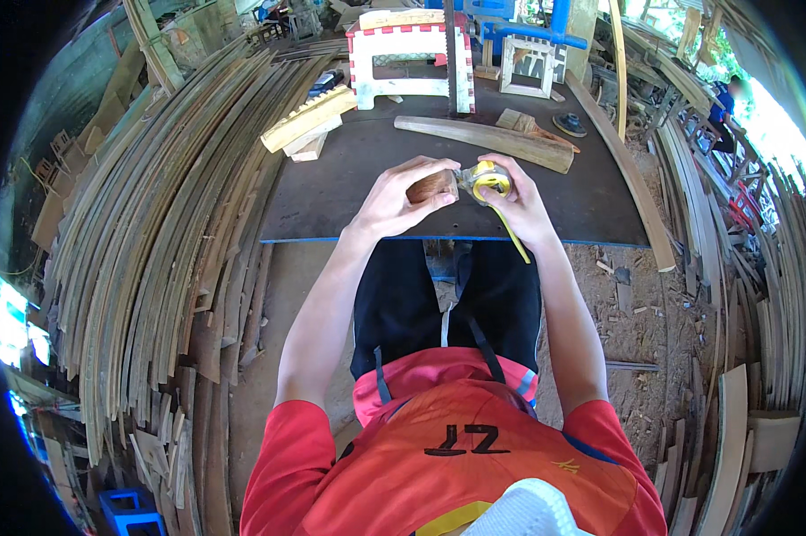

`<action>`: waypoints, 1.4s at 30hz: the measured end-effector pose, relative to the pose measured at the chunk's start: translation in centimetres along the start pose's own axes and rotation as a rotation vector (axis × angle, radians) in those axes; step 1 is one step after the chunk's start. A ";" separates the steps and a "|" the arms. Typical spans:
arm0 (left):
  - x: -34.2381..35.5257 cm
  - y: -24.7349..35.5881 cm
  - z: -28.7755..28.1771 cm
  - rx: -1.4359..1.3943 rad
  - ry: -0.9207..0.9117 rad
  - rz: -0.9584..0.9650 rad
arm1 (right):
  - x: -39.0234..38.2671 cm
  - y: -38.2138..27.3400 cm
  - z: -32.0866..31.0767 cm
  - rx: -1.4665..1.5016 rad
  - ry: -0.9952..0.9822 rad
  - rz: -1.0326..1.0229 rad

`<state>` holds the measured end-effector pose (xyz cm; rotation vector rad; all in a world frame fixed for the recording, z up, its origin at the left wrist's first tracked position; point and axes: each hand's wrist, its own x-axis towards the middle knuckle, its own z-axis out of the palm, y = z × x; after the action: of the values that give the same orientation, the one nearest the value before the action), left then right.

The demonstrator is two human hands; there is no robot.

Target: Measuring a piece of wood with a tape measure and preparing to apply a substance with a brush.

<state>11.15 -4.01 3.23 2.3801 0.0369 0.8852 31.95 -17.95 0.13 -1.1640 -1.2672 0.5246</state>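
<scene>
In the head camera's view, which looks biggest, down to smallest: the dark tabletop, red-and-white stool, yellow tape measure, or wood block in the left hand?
1. Dark tabletop
2. Red-and-white stool
3. Yellow tape measure and wood block: too alike to rank, both partly covered.

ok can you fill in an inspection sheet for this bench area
surface: dark flat tabletop with blue front edge
things in hand: brown wooden block; rounded yellow tape measure with yellow blade hanging out
clutter: long tapered wooden piece, pale wood pieces, red-and-white plastic stool
hands: left hand grips the block; right hand holds the tape measure
cables: nothing seen on the tabletop
surroundings: long brown wooden planks heaped at left; person in dark blue clothing, upper right
</scene>
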 end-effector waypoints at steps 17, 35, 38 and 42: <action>-1.5 -2.6 -0.3 -0.531 0.350 -0.125 | 0.4 -2.9 1.8 -0.030 0.020 0.026; -2.7 4.0 0.3 -0.788 0.543 -0.014 | -2.8 -13.7 5.0 -0.523 0.222 -0.537; -2.8 5.0 0.4 -0.842 0.597 -0.022 | -3.3 -14.2 5.7 -0.539 0.210 -0.567; -2.6 5.7 0.5 -0.942 0.736 -0.092 | -3.6 -13.5 6.9 -0.529 0.191 -0.549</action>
<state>8.43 -9.56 4.48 1.1162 0.0127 1.3131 20.87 -23.51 9.57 -1.1848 -1.5246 -0.3418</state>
